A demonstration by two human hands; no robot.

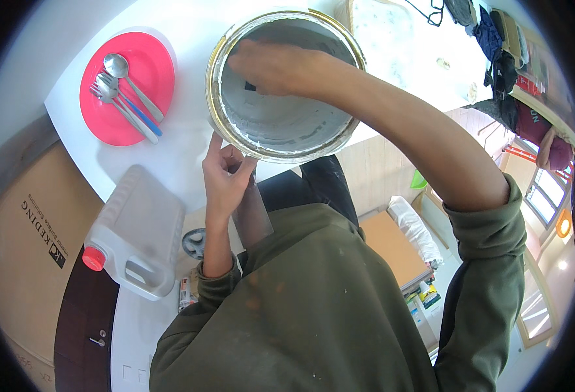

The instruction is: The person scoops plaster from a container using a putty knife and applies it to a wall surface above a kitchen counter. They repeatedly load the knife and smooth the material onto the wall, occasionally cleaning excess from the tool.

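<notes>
A round paint bucket point(220, 124) with a whitish, smeared rim stands on the white table at the upper middle. Inside it is my right hand point(271, 68), closed, fingers curled toward the left inner wall. A small dark piece point(251, 86) shows just below those fingers; whether they grip it is unclear. At the near rim, my left hand point(225, 173) has its fingers bent and the thumb close to the bucket's outer wall. From its thumb side hangs a clear, film-like strip point(253, 212), which it appears to pinch.
Left of the bucket lies a pink plate point(160, 59) with a spoon point(117, 66) and forks. A whitish jerrycan point(140, 225) with a red cap stands nearer. A cardboard panel point(26, 222) is far left. Glasses point(431, 14) rest at the back right; a person point(545, 140) is at the right.
</notes>
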